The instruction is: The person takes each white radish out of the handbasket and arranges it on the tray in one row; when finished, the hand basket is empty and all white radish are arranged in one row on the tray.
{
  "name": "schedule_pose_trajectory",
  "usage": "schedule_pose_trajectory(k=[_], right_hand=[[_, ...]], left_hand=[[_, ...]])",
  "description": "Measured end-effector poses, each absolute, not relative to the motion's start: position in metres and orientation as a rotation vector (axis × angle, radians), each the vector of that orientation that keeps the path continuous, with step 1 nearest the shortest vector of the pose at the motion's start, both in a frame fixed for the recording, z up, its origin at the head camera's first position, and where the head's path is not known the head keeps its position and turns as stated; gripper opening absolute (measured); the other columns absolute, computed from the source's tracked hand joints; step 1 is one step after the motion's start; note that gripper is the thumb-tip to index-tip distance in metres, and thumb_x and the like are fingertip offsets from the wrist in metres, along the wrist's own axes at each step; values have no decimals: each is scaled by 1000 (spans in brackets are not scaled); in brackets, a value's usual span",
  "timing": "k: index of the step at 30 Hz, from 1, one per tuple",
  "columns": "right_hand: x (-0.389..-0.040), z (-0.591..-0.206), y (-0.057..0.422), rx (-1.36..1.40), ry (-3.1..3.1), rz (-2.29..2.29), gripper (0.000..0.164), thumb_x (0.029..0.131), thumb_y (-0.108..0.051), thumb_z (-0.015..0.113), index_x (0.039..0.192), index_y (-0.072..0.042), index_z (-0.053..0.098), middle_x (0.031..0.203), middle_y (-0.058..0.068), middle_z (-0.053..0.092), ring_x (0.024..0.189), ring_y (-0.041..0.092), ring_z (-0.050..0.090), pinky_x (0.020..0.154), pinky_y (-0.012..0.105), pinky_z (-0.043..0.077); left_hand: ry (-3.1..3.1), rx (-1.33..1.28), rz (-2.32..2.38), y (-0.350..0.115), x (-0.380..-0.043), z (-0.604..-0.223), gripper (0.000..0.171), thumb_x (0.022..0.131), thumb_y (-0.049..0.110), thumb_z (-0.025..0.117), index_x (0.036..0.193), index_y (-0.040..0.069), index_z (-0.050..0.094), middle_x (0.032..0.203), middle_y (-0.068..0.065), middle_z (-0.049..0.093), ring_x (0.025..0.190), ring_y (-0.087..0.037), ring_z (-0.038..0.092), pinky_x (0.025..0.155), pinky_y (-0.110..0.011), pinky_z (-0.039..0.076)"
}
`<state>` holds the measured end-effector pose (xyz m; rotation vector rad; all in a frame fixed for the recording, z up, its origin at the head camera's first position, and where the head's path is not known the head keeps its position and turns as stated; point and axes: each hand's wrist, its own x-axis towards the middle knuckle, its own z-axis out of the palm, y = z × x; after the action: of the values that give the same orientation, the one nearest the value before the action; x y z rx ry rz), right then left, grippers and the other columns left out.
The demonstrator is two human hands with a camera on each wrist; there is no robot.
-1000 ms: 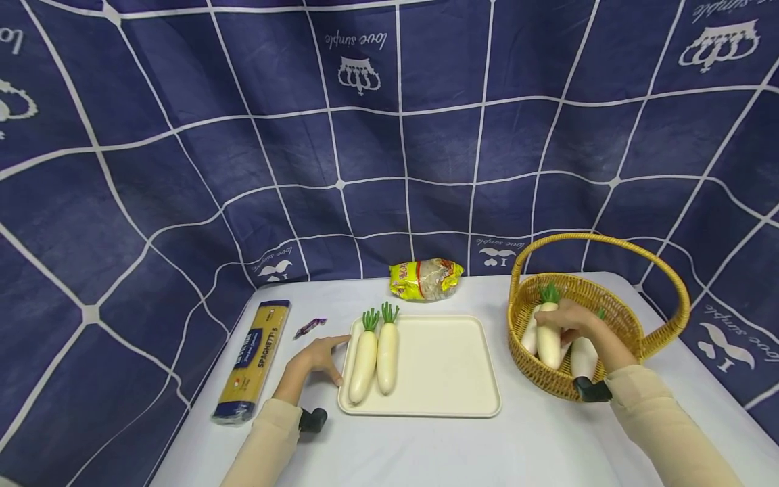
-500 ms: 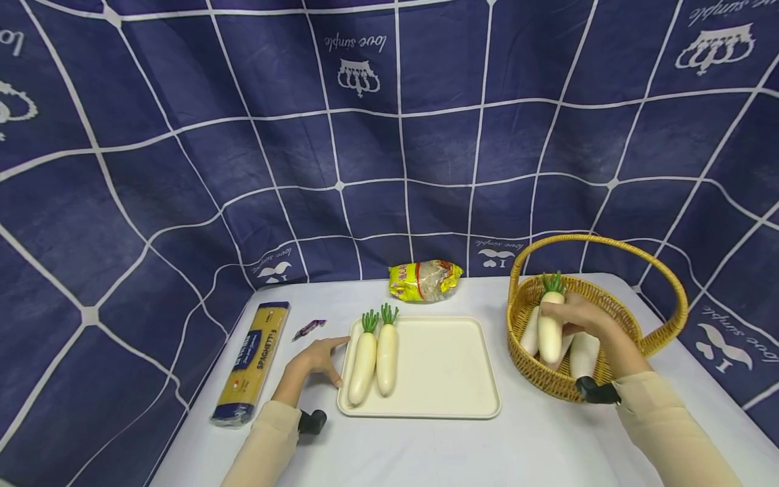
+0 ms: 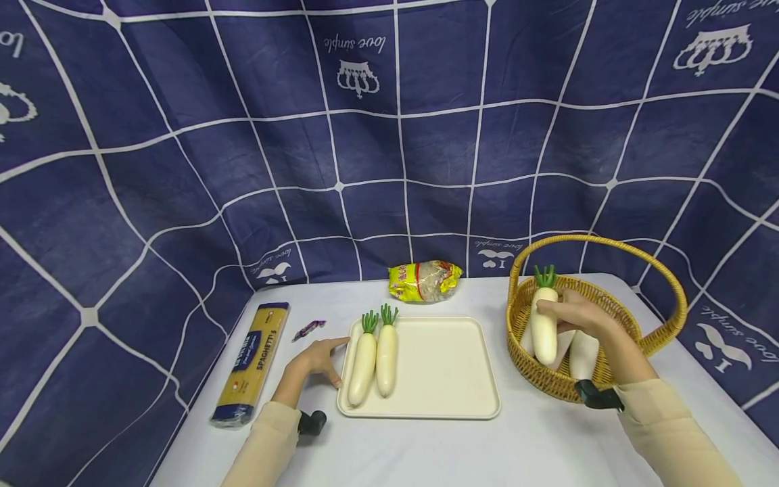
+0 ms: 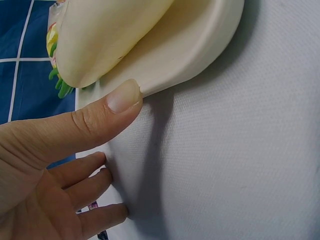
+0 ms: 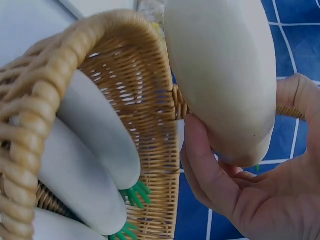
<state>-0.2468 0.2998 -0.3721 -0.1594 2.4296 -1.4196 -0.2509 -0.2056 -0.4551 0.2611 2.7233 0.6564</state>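
the right hand (image 3: 581, 314) has its thumb and fingers curled around a white radish (image 3: 544, 331), leafy green end toward twelve o'clock. seen from the tray's middle, this radish is near three o'clock, over the nine o'clock side of the wicker basket (image 3: 532, 375). the right wrist view shows its pale body beside the basket wall, and three more radishes (image 5: 82, 175) lying inside the basket; two of them show green tops toward five o'clock, the third is cut off by the picture's edge.

the left hand (image 3: 313, 358) is spread wide and grips nothing, at the nine o'clock edge of the cream tray (image 3: 441, 368); in the left wrist view its thumb tip meets the rim. just inside that edge, two radishes lie side by side, an outer one (image 3: 363, 368) and an inner one (image 3: 386, 362), leaves toward twelve.

around the tray, a yellow bag (image 3: 426, 281) sits at twelve o'clock, a small purple wrapped piece (image 3: 309, 330) between nine and ten, and a spaghetti pack (image 3: 251, 365) farther out at nine. all rest on a white tabletop (image 3: 438, 453), with a blue, white-lined cloth (image 3: 426, 149) behind.
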Motion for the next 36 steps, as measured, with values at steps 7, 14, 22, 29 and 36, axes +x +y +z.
schedule_pose_trajectory(k=[7,14,22,29,36], right_hand=[[-241,-369,291,-218,2401,-1474,68,89,-22,50,126,26,18,105,27,51,83,19,60,74,34,57],[-236,-368,281,-214,2410,-1478,75,87,-20,50,131,27,9,106,29,52,86,22,61,75,36,57],[-228,-371,270,-186,2412,-1456,77,87,-21,51,130,27,8,108,30,49,86,22,61,77,38,56],[-223,-377,262,-213,2396,-1438,78,86,-23,51,131,25,10,114,35,46,88,24,61,77,38,56],[-225,-381,249,-246,2404,-1444,81,85,-23,54,134,23,10,114,34,46,91,26,59,76,40,56]], left_hand=[[2731,266,657,-205,-250,-454,100,46,10,91,137,9,49,128,-26,54,120,-43,48,100,-58,38],[2732,268,670,-205,-249,-453,100,46,10,91,137,9,49,128,-27,54,120,-44,48,100,-59,38],[2729,256,674,-205,-249,-454,101,46,9,91,137,9,48,128,-26,54,120,-44,48,100,-58,38],[2721,248,680,-205,-248,-456,101,46,9,91,138,9,48,128,-26,54,120,-43,48,100,-58,38],[2720,230,683,-204,-250,-455,101,47,10,91,138,10,48,129,-26,53,121,-43,47,101,-58,37]])
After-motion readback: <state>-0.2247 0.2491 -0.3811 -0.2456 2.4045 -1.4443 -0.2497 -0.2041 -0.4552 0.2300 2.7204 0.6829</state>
